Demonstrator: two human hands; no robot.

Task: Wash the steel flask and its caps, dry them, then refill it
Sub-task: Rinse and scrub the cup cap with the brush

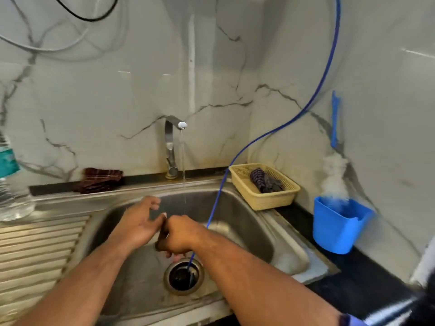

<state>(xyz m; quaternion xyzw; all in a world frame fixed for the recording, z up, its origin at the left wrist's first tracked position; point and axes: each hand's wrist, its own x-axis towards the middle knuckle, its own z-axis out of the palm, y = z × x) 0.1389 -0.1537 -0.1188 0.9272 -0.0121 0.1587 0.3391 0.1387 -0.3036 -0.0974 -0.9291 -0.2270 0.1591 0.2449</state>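
Both my hands are over the steel sink (249, 222), just in front of the running stream from the tap (170, 147). My right hand (182, 234) grips a small dark object (162, 240), probably one of the flask's caps; most of it is hidden in the fist. My left hand (138, 222) is beside it with fingers loosely spread, its thumb reaching toward the right fist. A blurred steel-and-black shape (395, 309) lies on the dark counter at the bottom right corner; I cannot tell whether it is the flask.
A blue hose (235, 161) runs down from the wall into the drain (183, 276). A tan basket (263, 201) and a blue tub (339, 229) stand on the right. On the left are a brown folded cloth (101, 180), a plastic water bottle (9, 180) and the ribbed drainboard (35, 250).
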